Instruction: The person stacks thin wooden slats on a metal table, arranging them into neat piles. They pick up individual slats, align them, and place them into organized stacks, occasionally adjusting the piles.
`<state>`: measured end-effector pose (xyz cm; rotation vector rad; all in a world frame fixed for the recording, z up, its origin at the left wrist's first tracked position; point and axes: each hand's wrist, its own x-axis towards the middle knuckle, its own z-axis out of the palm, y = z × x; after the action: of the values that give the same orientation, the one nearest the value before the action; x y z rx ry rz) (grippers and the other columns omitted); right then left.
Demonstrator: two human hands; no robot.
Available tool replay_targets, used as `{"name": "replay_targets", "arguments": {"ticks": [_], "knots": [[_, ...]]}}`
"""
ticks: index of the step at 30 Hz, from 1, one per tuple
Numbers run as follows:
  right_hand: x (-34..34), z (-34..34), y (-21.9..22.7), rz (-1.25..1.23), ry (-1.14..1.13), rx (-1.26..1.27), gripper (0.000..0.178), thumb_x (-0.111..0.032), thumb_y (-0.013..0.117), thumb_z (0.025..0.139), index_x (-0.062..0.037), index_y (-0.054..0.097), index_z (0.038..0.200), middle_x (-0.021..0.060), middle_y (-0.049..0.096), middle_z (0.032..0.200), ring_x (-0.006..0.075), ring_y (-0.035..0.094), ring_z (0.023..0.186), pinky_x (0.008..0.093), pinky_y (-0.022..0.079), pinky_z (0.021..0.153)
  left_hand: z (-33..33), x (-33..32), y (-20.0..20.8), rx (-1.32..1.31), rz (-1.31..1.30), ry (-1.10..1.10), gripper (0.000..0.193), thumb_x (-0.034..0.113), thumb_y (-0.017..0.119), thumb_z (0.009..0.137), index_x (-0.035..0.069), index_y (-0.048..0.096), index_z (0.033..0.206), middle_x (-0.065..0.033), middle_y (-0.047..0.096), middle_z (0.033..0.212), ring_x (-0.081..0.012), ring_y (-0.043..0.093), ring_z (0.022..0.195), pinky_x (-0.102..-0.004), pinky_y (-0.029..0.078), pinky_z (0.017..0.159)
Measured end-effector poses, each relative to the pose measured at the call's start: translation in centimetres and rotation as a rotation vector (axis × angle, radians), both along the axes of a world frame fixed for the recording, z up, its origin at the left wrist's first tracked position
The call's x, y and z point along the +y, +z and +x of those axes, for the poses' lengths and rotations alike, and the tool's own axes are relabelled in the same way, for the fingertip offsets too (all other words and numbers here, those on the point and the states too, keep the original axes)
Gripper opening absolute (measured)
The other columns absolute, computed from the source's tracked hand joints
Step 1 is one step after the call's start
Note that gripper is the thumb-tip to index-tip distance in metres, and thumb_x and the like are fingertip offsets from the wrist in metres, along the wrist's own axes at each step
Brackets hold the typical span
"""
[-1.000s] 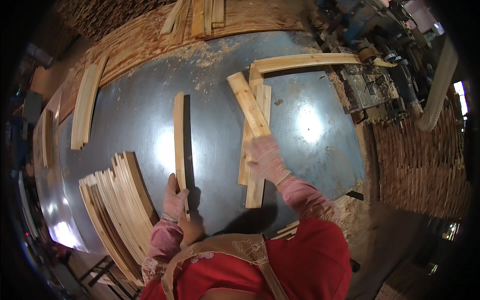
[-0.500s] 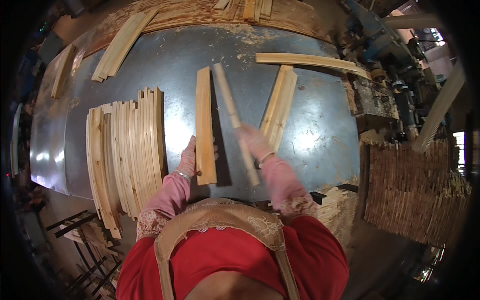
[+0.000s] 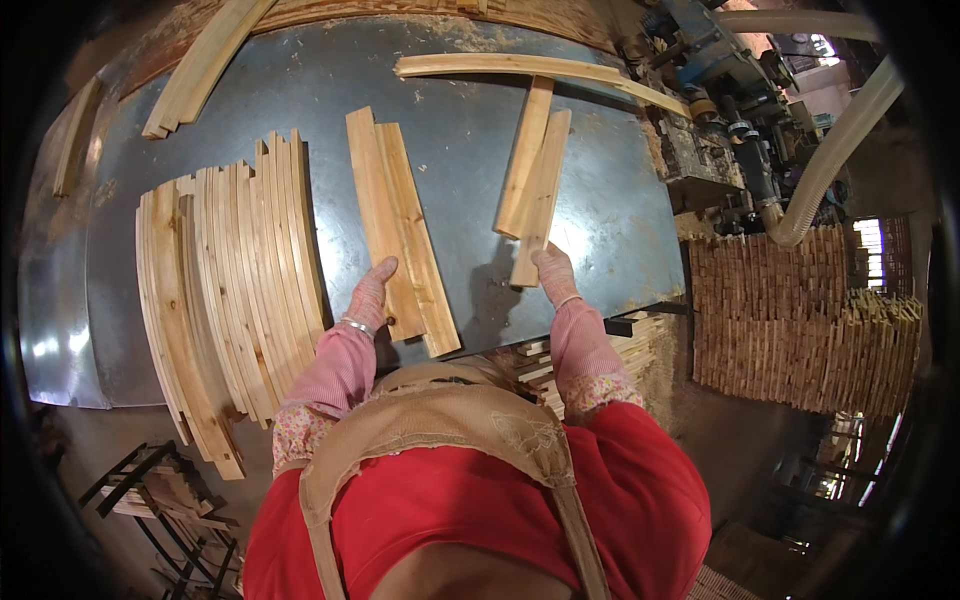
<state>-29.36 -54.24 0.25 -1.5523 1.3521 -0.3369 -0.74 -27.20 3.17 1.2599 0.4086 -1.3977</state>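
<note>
My left hand is closed around the near end of a pale wooden plank, its thumb on top and the other fingers hidden. A second plank lies against that plank's right side, reaching a little nearer to me. To the right, my right hand pinches the near end of a narrow wooden plank. This one overlaps another plank lying slanted beside it on the metal-topped table.
A row of wooden strips stands packed at the left. A long strip crosses the table's far side, toward blue machinery. More planks lie at the far left. Stacked wood rises on the right, near a hose.
My right hand has carried its plank rightward, from beside the left plank to the slanted one. A second plank now shows beside the left one. The whole view has shifted.
</note>
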Motion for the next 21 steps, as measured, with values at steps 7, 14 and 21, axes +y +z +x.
{"name": "replay_targets", "arguments": {"ticks": [7, 14, 21], "knots": [[11.3, 6.1, 3.8, 0.045, 0.393, 0.046, 0.052, -0.024, 0.064, 0.101, 0.0038, 0.062, 0.145, 0.0149, 0.074, 0.122, 0.0242, 0.069, 0.111, 0.0374, 0.055, 0.102, 0.4, 0.9, -0.6, 0.008, -0.068, 0.142, 0.077, 0.045, 0.081, 0.096, 0.005, 0.056, 0.157, -0.0133, 0.06, 0.156, -0.0292, 0.054, 0.144, -0.0506, 0.042, 0.121], [16.0, 12.6, 1.1, 0.024, 0.883, -0.021, 0.064, -0.031, 0.066, 0.099, -0.0007, 0.053, 0.154, 0.0208, 0.073, 0.135, 0.03, 0.072, 0.119, 0.037, 0.054, 0.105, 1.2, 2.1, -3.4, -0.19, -0.07, 0.181, 0.09, 0.067, 0.065, 0.099, 0.015, 0.042, 0.169, -0.0142, 0.043, 0.172, -0.0352, 0.04, 0.157, -0.0579, 0.028, 0.126], [19.1, 19.6, 10.7, 0.11, 1.327, 0.28, 0.055, -0.037, 0.064, 0.098, 0.0017, 0.064, 0.136, 0.0263, 0.076, 0.12, 0.0439, 0.072, 0.114, 0.0542, 0.054, 0.1, 0.0, 3.3, 3.0, -1.486, 0.549, -0.191, 0.075, 0.044, 0.069, 0.1, 0.012, 0.045, 0.164, -0.0196, 0.053, 0.157, -0.04, 0.047, 0.147, -0.0504, 0.033, 0.127]]}}
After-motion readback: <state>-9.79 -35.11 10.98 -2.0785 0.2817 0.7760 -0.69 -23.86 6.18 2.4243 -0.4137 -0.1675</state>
